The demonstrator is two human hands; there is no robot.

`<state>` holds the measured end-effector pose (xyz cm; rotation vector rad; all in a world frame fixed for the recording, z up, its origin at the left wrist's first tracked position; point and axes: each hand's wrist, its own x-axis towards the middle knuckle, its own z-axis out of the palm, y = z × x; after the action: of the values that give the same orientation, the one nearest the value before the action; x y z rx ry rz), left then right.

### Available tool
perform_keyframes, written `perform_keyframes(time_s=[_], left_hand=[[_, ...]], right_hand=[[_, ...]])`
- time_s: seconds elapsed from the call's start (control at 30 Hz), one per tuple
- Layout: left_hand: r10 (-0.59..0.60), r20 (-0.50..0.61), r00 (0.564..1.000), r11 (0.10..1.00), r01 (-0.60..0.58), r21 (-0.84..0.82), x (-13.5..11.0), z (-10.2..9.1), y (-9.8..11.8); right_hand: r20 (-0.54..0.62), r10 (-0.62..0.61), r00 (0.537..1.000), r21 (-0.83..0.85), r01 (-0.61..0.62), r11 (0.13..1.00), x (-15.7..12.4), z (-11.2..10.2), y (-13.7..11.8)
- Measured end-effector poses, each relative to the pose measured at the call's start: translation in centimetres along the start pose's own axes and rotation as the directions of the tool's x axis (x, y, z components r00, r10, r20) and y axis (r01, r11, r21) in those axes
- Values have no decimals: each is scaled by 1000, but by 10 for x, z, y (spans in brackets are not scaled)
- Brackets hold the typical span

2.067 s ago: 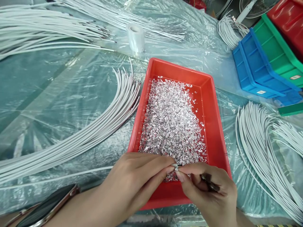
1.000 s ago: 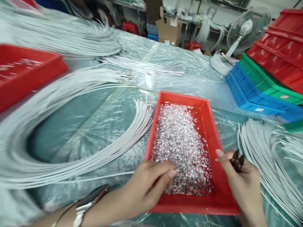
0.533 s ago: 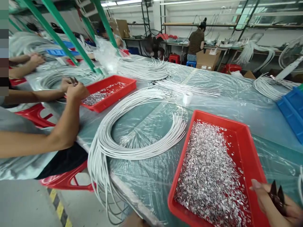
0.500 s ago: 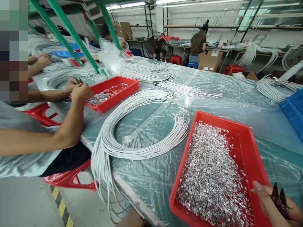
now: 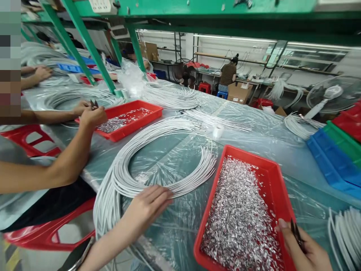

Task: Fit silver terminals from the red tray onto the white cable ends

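Note:
My left hand (image 5: 153, 203) reaches in from below, its fingers stretched together over the near edge of a coil of white cables (image 5: 120, 169); the fingertips are at the cables, and whether they touch is unclear. At the lower right my right hand (image 5: 310, 248) is closed around small dark pliers (image 5: 296, 235), their two pointed jaws sticking up. That hand is at the right rim of a red tray (image 5: 270, 180). A heap of tiny shiny metal pieces (image 5: 239, 218) fills much of the tray.
A co-worker's hands (image 5: 91, 113) hold a similar tool by another red tray (image 5: 132, 128). A white roll (image 5: 217, 131), more cable bundles (image 5: 169, 96) and stacked blue bins (image 5: 329, 158) lie around. More cables (image 5: 346, 237) are at the right edge. A green shelf beam (image 5: 197, 11) crosses overhead.
My left hand has come into view and moved up to the cable coil. The view has tilted up and swung right, showing the green beam. My right hand still holds the pliers.

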<state>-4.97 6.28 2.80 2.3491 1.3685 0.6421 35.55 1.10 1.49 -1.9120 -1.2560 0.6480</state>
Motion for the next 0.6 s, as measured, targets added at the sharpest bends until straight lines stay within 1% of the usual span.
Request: perform_keyframes(time_s=[0.07,0.13,0.23,0.4,0.5,0.6], left_hand=[[-14,-76,997,994,22,108,12,3,-14],[2,-84,996,986,12,166,19,5,-22],[31,-65,997,980,-17,198,21,3,-25],[35,-75,997,986,-22,168,20,-3,-19],[0,-82,997,994,9,109,22,-6,-12],[-49,-29,998,998,50,29,32,-9,2]], right_hand=[[28,-1,1000,5,1,1000,-2,-1,-13],[4,-11,1000,-5,11,1000,-4,1,-21],[-39,-52,998,-15,52,999,-7,4,-27],[7,-121,993,-5,121,993,-7,7,-26],[7,-145,989,-7,145,989,-6,7,-23],[14,-153,988,-3,154,988,-6,7,-21]])
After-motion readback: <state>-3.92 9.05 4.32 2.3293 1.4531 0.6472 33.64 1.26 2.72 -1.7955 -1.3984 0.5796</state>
